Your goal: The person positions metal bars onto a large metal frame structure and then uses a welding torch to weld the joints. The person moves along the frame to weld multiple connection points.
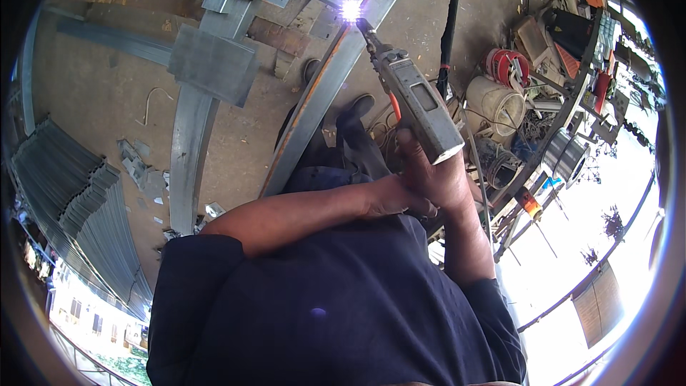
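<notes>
Bare concrete floor [100,111] of an open workshop, strewn with offcuts; corrugated sheets [86,221] stacked at lower left, buckets and clutter [500,104] on racks at the right edge. Across the upper middle, galvanised steel channels [189,143] laid out as a frame, meeting at a joint near the top centre.

Welding torch [418,104], grey and boxy, gripped just right of centre. Right hand [436,171] clamped around the torch's lower end, fingers wrapped tight. Left hand [389,196] pressed against the right wrist, curled closed on it as a brace.

Arc [351,9] burning bright at the joint, so weld in progress, by the look of it, not finished. Tip down on the diagonal channel [314,100] where it meets the crossing member. Whether other joints already carry beads: too small to tell.

Long axis of torch running from lower right to upper left, nozzle aimed up-left toward the top of the frame, black cable [449,28] trailing alongside on the right.
</notes>
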